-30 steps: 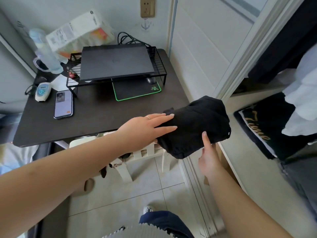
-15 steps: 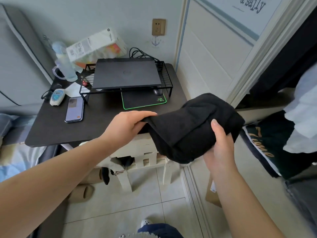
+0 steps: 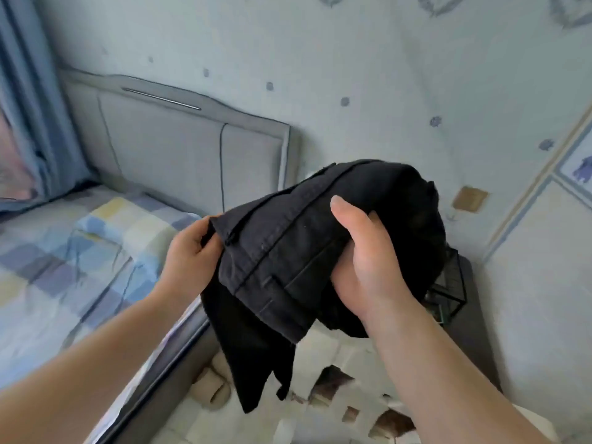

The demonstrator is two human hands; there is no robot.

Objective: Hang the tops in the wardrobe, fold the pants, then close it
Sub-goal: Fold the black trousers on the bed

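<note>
Far left, the bed w/ its checked sheet now fills that side; 0.5 s ago we faced the tabletop and the wardrobe opening, so the view has swung away from the wardrobe, which is out of sight.

Next, our left hand pinches the near edge of the black pants, fingers curled into the cloth. A sec ago it lay flat on the bundle; now it's a proper grip.

Centre: the pants are up in the air betw. both hands, over the gap beside the bed, touching no surface. The bundle was compact before; now it has loosened, w/ one dark tail of fabric hanging down below.

Right of that, our right hand is clamped round the bulk, thumb on top, fingers wrapped under.

Far right, only a corner of the wire rack shows behind the cloth.

Our read: pants prob. being opened out for a refold, maybe on the bed. Fold step is in hand; closing the wardrobe is yet to come.
</note>
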